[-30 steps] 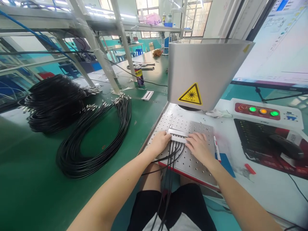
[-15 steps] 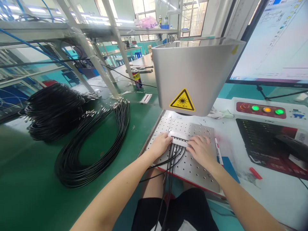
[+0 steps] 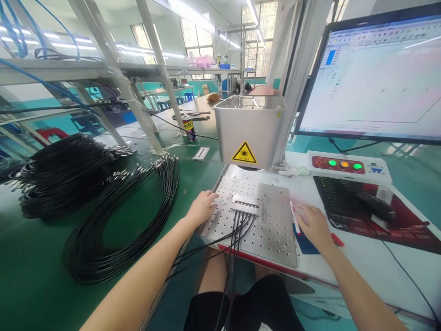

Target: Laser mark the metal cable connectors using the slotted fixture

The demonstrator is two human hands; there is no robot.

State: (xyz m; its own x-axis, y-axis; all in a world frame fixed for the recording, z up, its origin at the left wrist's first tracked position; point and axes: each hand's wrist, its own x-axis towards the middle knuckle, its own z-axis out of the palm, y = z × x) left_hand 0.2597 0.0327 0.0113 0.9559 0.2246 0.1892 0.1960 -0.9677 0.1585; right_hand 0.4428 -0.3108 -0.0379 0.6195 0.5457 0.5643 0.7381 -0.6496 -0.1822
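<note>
On the perforated metal plate (image 3: 275, 234) sits a small metal fixture (image 3: 246, 209) with a row of cable ends in its slot. Several black cables (image 3: 237, 232) run from it over the plate's front edge. My left hand (image 3: 202, 209) is at the plate's left edge, fingers stretched, apart from the fixture and holding nothing visible. Right of the plate, my right hand (image 3: 313, 226) hovers with loosely stretched, slightly blurred fingers, close to a white and red marker pen (image 3: 295, 219). No grip on the pen shows.
A grey laser head (image 3: 248, 128) with a warning label hangs over the plate's far part. Black cable bundles (image 3: 65, 177) lie on the green table at left. At right are a button panel (image 3: 344, 164), a mouse (image 3: 375, 205) and a monitor (image 3: 372, 82).
Both hands have let go of the fixture and moved apart, the left to the plate's left edge, the right past its right edge. The view has shifted, showing more of the monitor.
</note>
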